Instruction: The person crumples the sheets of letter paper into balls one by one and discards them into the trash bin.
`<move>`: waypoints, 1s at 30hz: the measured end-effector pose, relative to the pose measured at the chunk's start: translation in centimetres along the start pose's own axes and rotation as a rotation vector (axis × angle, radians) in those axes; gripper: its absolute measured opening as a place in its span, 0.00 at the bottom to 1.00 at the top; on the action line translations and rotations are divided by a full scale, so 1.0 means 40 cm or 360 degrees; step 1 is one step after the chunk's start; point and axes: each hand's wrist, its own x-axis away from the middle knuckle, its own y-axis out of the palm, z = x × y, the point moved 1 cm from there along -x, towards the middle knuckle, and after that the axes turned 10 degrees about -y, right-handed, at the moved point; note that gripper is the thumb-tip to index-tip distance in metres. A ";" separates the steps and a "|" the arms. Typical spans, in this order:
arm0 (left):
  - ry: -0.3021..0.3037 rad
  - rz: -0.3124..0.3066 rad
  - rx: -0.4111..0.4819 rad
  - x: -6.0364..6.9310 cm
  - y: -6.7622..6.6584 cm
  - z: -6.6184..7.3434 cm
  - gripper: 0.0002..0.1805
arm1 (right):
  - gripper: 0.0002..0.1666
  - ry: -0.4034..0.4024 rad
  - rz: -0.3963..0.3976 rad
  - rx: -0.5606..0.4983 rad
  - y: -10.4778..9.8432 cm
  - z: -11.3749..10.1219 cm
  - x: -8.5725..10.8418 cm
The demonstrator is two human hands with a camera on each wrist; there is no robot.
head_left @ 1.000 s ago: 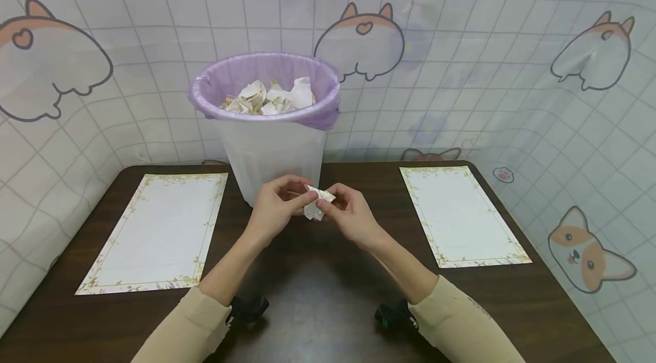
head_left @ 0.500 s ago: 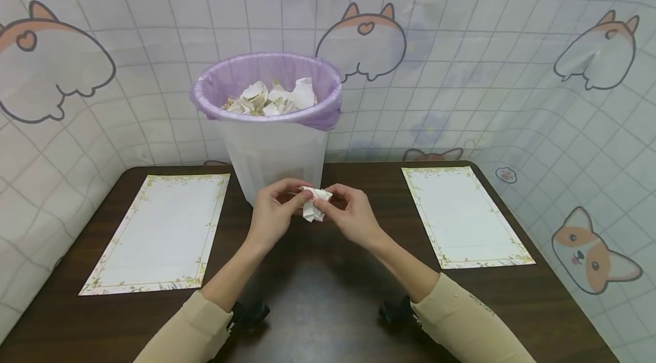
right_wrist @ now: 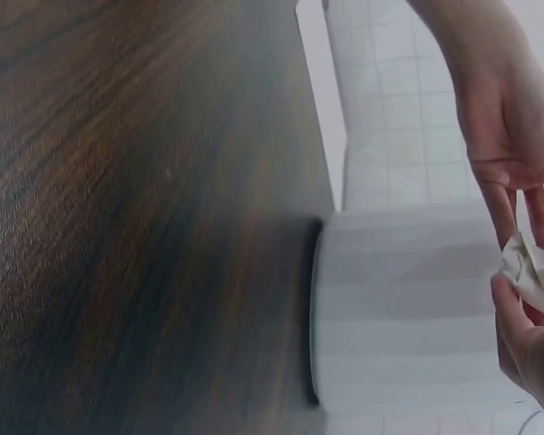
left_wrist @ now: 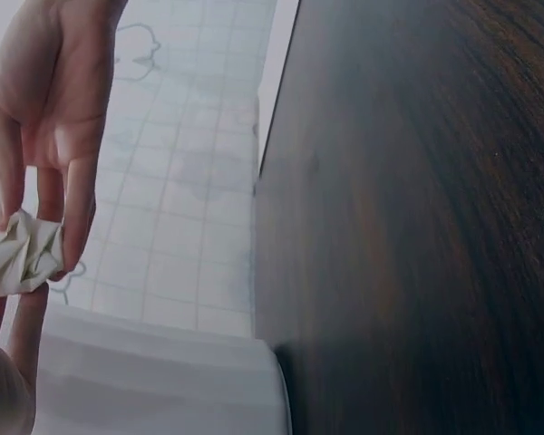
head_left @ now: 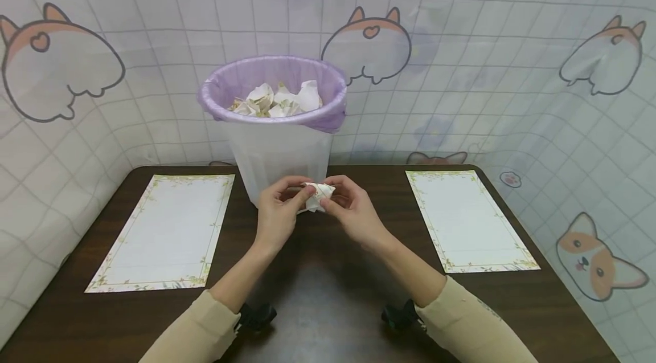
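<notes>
A small crumpled piece of white paper [head_left: 319, 195] is held between both hands, in front of the trash can. My left hand [head_left: 277, 212] pinches its left side with thumb and fingers. On the opposite side, the right hand [head_left: 359, 215] grips it the same way, the thumb low on the front. In the left wrist view the folded paper ball [left_wrist: 23, 256] shows at the left edge, with fingers on it from above and below. The right wrist view has the paper [right_wrist: 532, 272] partly cut off at the right edge.
A white trash can [head_left: 282, 149] with a purple liner [head_left: 220, 89] stands at the table's back, holding several crumpled papers [head_left: 277, 102]. Flat sheets with floral borders lie on the dark table [head_left: 318, 306]: a left sheet [head_left: 166, 232] and a right sheet [head_left: 471, 220]. A patterned curtain [head_left: 461, 66] surrounds the table.
Both hands keep hold of the paper and work it, turning and squeezing it a little. Its shape now looks more compact. The whole view has shifted slightly.
</notes>
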 end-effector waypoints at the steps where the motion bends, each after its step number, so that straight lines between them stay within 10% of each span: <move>1: 0.0004 0.0006 -0.0005 0.000 0.002 -0.001 0.09 | 0.18 0.0013 0.0019 -0.0016 0.001 0.000 0.000; 20: 0.0019 -0.0005 -0.0141 -0.004 -0.006 0.023 0.12 | 0.17 -0.0188 0.0110 0.0065 0.001 -0.006 -0.011; 30: 0.0072 0.0150 -0.0241 -0.028 -0.080 0.062 0.14 | 0.17 -0.0272 0.0185 0.0231 -0.042 -0.027 -0.027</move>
